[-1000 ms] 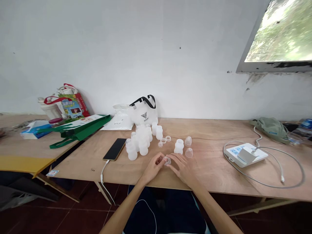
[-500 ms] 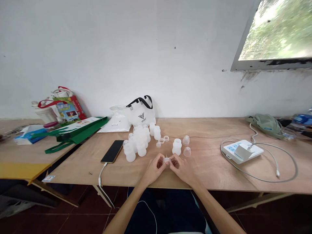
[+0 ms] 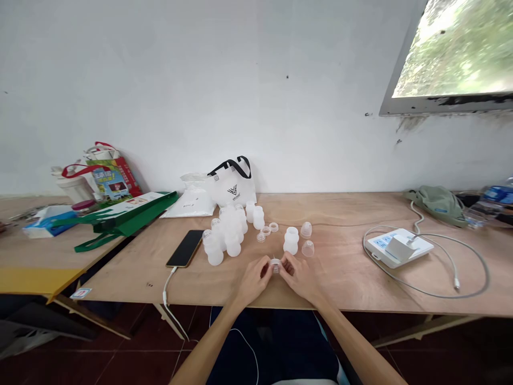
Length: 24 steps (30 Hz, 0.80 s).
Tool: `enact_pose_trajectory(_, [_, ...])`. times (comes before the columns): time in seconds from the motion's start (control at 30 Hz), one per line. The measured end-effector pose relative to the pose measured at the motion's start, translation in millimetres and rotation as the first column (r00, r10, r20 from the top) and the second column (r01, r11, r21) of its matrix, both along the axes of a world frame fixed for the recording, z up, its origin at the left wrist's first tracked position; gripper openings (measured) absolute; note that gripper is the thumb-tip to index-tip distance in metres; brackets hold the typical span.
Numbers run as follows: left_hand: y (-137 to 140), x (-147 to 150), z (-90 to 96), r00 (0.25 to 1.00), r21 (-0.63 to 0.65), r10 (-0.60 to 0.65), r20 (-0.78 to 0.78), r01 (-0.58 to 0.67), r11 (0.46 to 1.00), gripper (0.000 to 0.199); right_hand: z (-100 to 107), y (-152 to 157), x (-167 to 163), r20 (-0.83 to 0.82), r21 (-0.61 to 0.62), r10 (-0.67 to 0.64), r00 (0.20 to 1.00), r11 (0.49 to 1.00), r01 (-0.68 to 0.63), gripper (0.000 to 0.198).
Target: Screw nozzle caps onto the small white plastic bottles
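Observation:
Between my left hand (image 3: 256,275) and my right hand (image 3: 295,274) is a small translucent bottle collar (image 3: 275,262), with a thin clear piece at its centre that I cannot make out. Fingertips of both hands pinch it from either side, just above the table's front part. A frosted white bottle (image 3: 290,240) stands open-topped beyond my right hand. Beside it are two clear dome caps, one farther back (image 3: 306,230) and one nearer (image 3: 308,248). Several loose collars (image 3: 266,231) and a clear nipple-like piece (image 3: 260,237) lie beyond my left hand.
Several frosted bottles (image 3: 233,243) stand grouped at the left, near a phone (image 3: 185,248) on a cable. Behind them are a white plastic bag (image 3: 190,198) and a white tote bag (image 3: 236,187). A power strip (image 3: 387,248) with a looped cable lies right; a green bag (image 3: 132,216) lies far left.
The collar has tilted slightly between my fingers, and my left fingers have straightened a little. Bottles and caps on the table have stayed in place.

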<state>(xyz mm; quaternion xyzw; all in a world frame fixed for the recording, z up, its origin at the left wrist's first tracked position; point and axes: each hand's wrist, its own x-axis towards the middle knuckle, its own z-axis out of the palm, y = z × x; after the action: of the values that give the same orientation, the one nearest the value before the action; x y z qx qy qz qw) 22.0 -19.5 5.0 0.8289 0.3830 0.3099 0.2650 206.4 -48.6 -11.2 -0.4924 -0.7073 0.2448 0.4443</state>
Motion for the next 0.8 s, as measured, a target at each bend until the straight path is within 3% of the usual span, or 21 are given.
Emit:
enact_pose_trajectory(0.23, [2.1, 0.3, -4.8, 0.999, 0.020, 0.020, -0.035, -0.020, 1.000, 0.031, -3.6, 1.7, -2.1, 0.046, 0.002, -0.042, 0.998, 0.999, 0.042, 0.016])
enact_pose_trajectory(0.43, [0.5, 1.3, 0.7, 0.998, -0.072, 0.055, 0.025, -0.053, 0.996, 0.032, 5.9, -1.0, -2.4, 0.004, -0.051, -0.034, 0.999, 0.998, 0.034, 0.020])
enact_pose_trajectory(0.63, [4.6, -1.0, -3.5, 0.986, -0.132, 0.132, 0.101, -0.119, 0.984, 0.038, 9.0, -4.3, -2.2, 0.090, -0.058, 0.047, 0.995, 0.997, -0.042, 0.020])
enact_pose_trajectory(0.8, [10.9, -3.6, -10.7, 0.976, -0.210, 0.111, 0.189, -0.070, 0.975, 0.034, 12.1, -8.1, -2.1, 0.142, -0.060, 0.066, 0.988, 0.996, -0.058, 0.018])
